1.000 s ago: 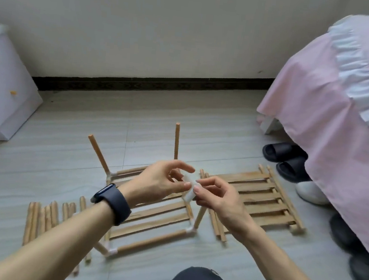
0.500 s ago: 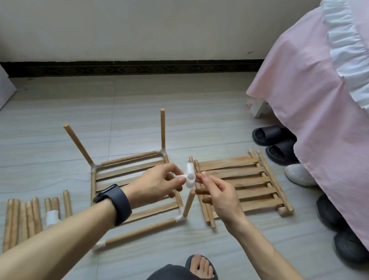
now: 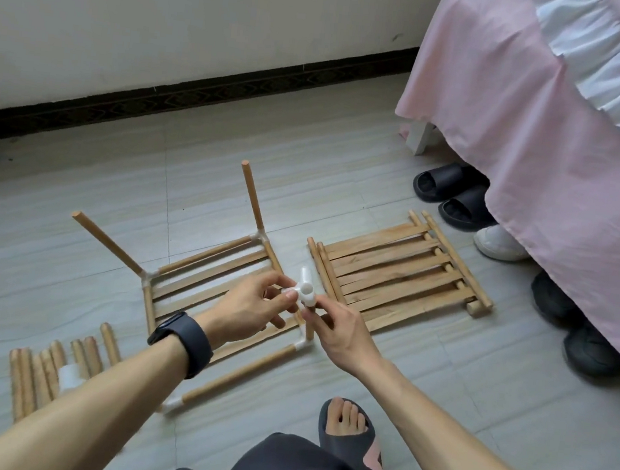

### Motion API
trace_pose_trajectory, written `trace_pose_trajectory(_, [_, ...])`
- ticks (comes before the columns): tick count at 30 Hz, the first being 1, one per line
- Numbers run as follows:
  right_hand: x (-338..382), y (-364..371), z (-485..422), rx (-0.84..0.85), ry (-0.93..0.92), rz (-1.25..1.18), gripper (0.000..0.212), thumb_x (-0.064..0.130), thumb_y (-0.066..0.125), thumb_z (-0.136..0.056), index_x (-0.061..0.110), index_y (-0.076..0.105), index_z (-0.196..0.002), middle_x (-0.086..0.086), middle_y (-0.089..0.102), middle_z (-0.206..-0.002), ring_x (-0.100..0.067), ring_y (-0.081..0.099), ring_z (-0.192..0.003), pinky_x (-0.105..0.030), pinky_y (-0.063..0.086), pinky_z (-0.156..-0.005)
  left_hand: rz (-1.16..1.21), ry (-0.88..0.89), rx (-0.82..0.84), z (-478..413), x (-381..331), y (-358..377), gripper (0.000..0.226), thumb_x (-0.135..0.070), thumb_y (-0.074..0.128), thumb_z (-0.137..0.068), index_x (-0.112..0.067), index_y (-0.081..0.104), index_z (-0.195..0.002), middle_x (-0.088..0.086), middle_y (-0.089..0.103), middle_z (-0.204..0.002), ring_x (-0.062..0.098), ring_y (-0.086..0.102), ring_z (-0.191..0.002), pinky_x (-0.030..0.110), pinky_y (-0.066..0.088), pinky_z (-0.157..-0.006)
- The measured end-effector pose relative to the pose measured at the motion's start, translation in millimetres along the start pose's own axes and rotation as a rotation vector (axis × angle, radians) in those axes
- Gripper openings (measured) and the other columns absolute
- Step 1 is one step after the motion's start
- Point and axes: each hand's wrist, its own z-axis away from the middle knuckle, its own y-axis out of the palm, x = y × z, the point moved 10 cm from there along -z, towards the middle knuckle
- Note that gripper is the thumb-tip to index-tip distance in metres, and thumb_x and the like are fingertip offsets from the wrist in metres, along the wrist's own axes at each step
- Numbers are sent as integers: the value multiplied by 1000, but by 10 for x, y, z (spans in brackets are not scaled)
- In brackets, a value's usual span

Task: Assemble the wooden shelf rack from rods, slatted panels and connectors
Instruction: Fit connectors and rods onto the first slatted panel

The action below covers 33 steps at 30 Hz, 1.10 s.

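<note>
A partly built rack frame (image 3: 205, 273) lies on the floor, a slatted panel held by rods and white corner connectors, with two rods (image 3: 253, 198) standing up at its far corners. A white multi-way connector (image 3: 305, 287) sits on top of a short upright rod (image 3: 308, 328) at the near right corner. My left hand (image 3: 251, 307) pinches the connector's left arm; my right hand (image 3: 340, 328) grips the rod just under it. A stack of slatted panels (image 3: 398, 269) lies to the right. Loose rods (image 3: 53, 365) lie at the lower left.
A bed with a pink cover (image 3: 561, 154) fills the right side, with dark slippers (image 3: 449, 190) and other shoes (image 3: 497, 241) under its edge. A white connector (image 3: 68, 376) rests among the loose rods. My foot in a dark slipper (image 3: 347, 428) is near the frame.
The view has tilted down and shifted right. My hands have lowered from mid-air with the connector, which now sits on top of the near right upright rod.
</note>
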Motion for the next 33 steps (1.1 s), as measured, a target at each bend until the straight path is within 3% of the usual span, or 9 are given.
trace_pose_trajectory(6, [-36, 5, -61, -22, -60, 41, 56, 77, 34, -97, 37, 63, -124, 13, 67, -99, -10, 63, -83, -40, 55, -77, -149, 37, -39, -88, -39, -79, 25, -48, 57, -98, -29, 62, -113, -9, 73, -92, 2, 70, -73, 11, 46, -57])
trace_pose_trajectory(10, [-57, -5, -85, -62, -72, 14, 44, 74, 40, -97, 40, 63, -113, 25, 57, -81, -3, 57, -73, -31, 50, -68, -225, 45, -61, -154, -97, -83, 26, -49, 60, -96, -25, 61, -106, -6, 73, -90, -1, 68, -71, 12, 47, -54])
trace_pose_trajectory(14, [-79, -9, -98, -78, -84, 18, 43, 74, 41, -97, 42, 64, -115, 35, 56, -84, 1, 56, -73, -23, 42, -64, -210, 34, -89, -156, -107, -79, 25, -46, 61, -97, -21, 61, -98, -5, 74, -84, -2, 67, -65, 10, 45, -51])
trace_pose_trajectory(18, [-91, 18, -89, -60, -92, -8, 44, 74, 42, -97, 41, 65, -117, 22, 61, -87, -1, 59, -79, -25, 49, -69, -192, -6, -50, -98, -30, -33, 25, -44, 61, -97, -19, 63, -96, -12, 75, -79, -1, 65, -59, 11, 43, -51])
trace_pose_trajectory(22, [-70, 21, -70, -64, -103, -33, 44, 71, 44, -98, 39, 67, -117, 23, 61, -87, 2, 59, -79, -13, 41, -68, -301, -22, -29, -70, 5, 43, 22, -44, 60, -98, -22, 61, -95, -10, 75, -78, -4, 63, -62, 14, 45, -56])
trace_pose_trajectory(27, [-71, -10, -101, -60, -122, 12, 52, 77, 36, -96, 38, 66, -114, 14, 62, -80, -7, 57, -71, -34, 51, -67, -417, -11, -105, -98, -55, 76, 24, -46, 56, -99, -24, 57, -90, -9, 74, -77, -2, 61, -71, 19, 43, -60])
trace_pose_trajectory(30, [-58, -36, -103, -55, -161, 50, 48, 72, 37, -98, 35, 65, -111, 15, 53, -70, -5, 49, -62, -31, 45, -61, -482, 17, -74, -110, -82, 73, 22, -45, 56, -99, -24, 58, -92, -11, 74, -77, 8, 66, -80, 31, 52, -74])
trace_pose_trajectory(33, [-65, -21, -44, -18, -189, 94, 52, 73, 30, -98, 34, 63, -110, 11, 60, -73, -7, 50, -63, -25, 41, -59, -514, 28, -23, -109, -56, 138, 25, -47, 57, -98, -24, 59, -92, -13, 74, -76, 2, 64, -75, 30, 51, -73])
